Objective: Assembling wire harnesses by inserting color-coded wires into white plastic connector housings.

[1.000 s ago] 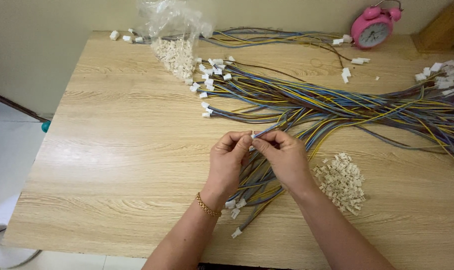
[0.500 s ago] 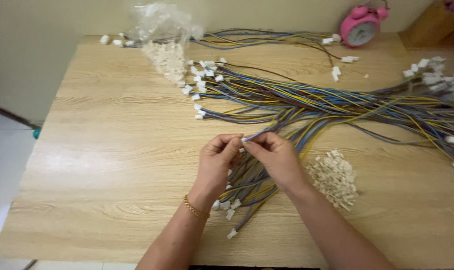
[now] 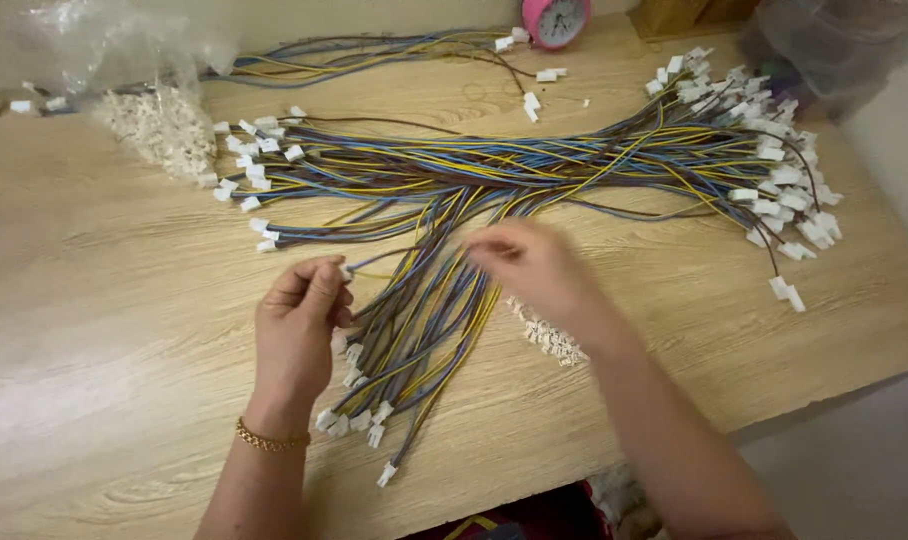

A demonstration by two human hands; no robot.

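Head view: the left hand [image 3: 296, 325] pinches a small white connector [image 3: 346, 271] on a wire end just left of the multicoloured wire harness bundle [image 3: 444, 290], the blurred right hand [image 3: 530, 265], its grip unclear, hovers over that bundle, with a pink alarm clock [image 3: 559, 20] far beyond it.

The right hand [image 3: 529, 265] is smeared by motion, so its fingers run together and it cannot be told whether its grip closes on any wire. It covers part of the small heap of white connectors [image 3: 552, 338] behind it. The left hand [image 3: 299, 325] hides what its fingertips pinch. The pink clock [image 3: 559, 17] is cut off by the top edge, as is the clear plastic bag [image 3: 104, 45]. The bench [image 3: 104, 400] runs out of view at left and bottom.
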